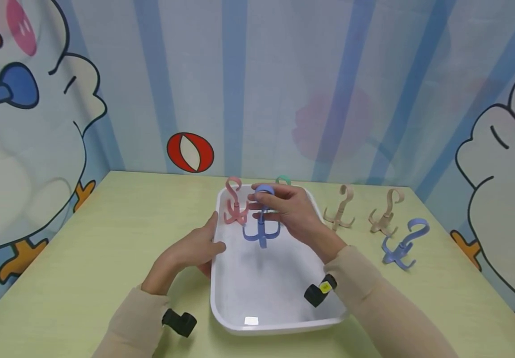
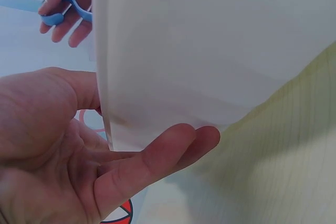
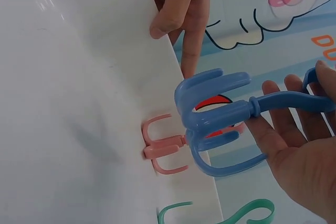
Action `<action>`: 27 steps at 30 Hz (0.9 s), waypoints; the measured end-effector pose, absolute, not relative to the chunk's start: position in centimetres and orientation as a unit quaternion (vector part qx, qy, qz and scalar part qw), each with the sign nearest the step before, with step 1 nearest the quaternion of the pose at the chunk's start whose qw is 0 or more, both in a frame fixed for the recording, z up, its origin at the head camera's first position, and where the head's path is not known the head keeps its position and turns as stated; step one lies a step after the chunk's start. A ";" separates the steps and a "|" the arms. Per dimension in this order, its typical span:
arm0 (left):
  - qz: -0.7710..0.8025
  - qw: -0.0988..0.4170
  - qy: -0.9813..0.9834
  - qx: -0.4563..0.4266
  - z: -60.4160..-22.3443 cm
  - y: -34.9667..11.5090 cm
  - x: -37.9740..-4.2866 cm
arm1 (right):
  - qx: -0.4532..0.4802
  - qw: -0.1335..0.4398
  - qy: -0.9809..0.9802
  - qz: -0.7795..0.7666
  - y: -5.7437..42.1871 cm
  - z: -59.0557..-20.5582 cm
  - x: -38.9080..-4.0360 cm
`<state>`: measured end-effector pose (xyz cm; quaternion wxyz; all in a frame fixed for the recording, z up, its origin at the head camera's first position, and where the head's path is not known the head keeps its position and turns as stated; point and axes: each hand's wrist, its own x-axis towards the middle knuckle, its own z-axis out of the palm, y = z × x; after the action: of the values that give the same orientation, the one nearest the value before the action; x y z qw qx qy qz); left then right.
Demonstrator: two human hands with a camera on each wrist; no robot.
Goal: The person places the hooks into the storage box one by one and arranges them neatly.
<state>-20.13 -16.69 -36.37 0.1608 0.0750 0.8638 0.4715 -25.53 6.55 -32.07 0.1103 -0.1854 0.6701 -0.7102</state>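
A white tray (image 1: 266, 288) lies lengthwise before me. My left hand (image 1: 193, 247) grips its left wall, thumb over the rim and fingers along the outside, as the left wrist view shows. Above the tray's far half, my right hand (image 1: 298, 210) holds a blue four-pronged hanging hook (image 3: 220, 116) by its curved upper end, prongs down. Inside the tray's far left corner stands a pink hook (image 1: 236, 213) of the same kind. Beyond the right hand, a green hook (image 1: 283, 178) shows only its curved top in the head view; the right wrist view shows more of it.
To the right of the tray, two beige hooks (image 1: 340, 208) and another blue hook (image 1: 404, 246) stand on the pale yellow-green table (image 1: 150, 219). A striped cartoon backdrop (image 1: 257, 99) rises behind the table's far edge.
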 end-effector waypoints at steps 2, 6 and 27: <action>0.472 0.163 0.863 0.074 -36.4 -16.7 -20.1 | -0.183 0.115 0.671 -0.710 6.3 -32.4 -25.7; 0.472 0.168 0.862 0.068 -36.4 -16.7 -20.1 | -0.182 0.119 0.671 -0.709 5.9 -32.9 -25.9; 0.474 0.174 0.860 0.077 -36.3 -16.9 -20.3 | -0.166 0.131 0.677 -0.705 3.6 -34.2 -27.2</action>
<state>-20.30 -16.94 -36.27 0.1739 0.0766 0.8599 0.4738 -27.18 3.56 -34.16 0.1313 -0.1658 0.6768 -0.7051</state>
